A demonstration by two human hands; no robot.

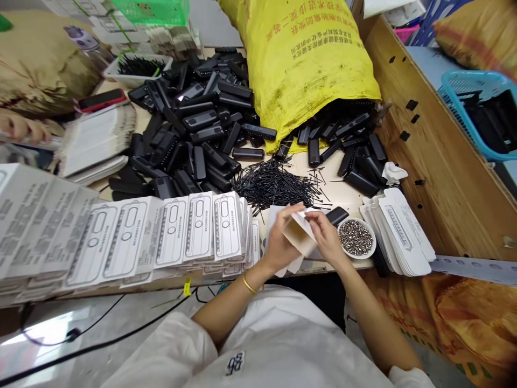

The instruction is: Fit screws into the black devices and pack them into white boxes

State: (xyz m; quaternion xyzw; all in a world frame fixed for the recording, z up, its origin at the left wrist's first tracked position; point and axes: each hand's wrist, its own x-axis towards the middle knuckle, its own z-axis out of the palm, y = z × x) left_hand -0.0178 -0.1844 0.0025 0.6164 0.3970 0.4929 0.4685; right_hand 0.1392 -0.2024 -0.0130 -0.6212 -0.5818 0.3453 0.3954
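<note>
White card box (299, 233), small and half-formed, sits gripped between both hands just above the near edge of the surface (343, 186). Our left hand (278, 242) wraps its body from the left, fingers (291, 211) curled over the top; the right hand (325, 234) pinches the raised flap with its fingers (313, 216) closed on the card. We judge that this fold goes best with the body held square and steady while the flap is pressed along its crease. Just right of the right hand stands a bowl of small metal parts (356, 237), beyond it a stack of flat cards (398, 231). Further out lie black pins (274, 183), black casings (194, 124) and a yellow sack (301, 54).
</note>
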